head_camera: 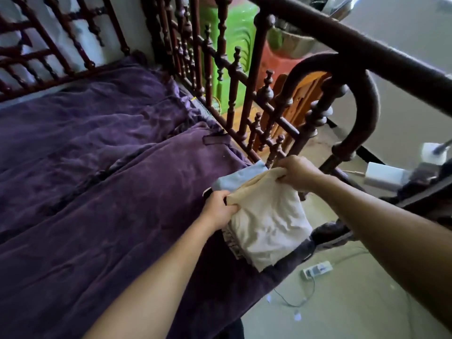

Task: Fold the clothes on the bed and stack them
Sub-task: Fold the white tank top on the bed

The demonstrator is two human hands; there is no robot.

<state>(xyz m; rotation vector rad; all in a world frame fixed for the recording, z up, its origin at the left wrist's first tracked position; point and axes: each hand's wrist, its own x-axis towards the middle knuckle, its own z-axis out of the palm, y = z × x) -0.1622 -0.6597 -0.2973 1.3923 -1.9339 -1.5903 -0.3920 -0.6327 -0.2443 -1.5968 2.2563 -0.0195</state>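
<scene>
On my far left I see the bed (93,196), covered in a rumpled purple blanket (110,167) that fills most of the view, with a dark turned-wood headboard (49,55) standing behind it. Moving right, my left hand (220,209) reaches in over the blanket and its fingers (231,206) are closed on the left top corner of a cream garment (269,221), pinching the cloth in a bunch. That cream garment lies as the top piece of a small stack at the bed's right edge, close to the footboard corner, with part of it reaching past the mattress edge. Under it I can make out a light blue garment (242,177) poking out at the far side, and a dark patterned edge (232,243) showing at the near left side; what kind of clothes they are I cannot tell. Just right of that, my right hand (299,173) grips the far right corner of the cream garment, fingers curled shut around the fabric. Beyond the hands runs the spindle rail (232,94) of the bed frame, and a green plastic stool (232,45) stands behind it. Lower right, a white power strip (318,269) lies on the floor (354,302) with its cable trailing away.
</scene>
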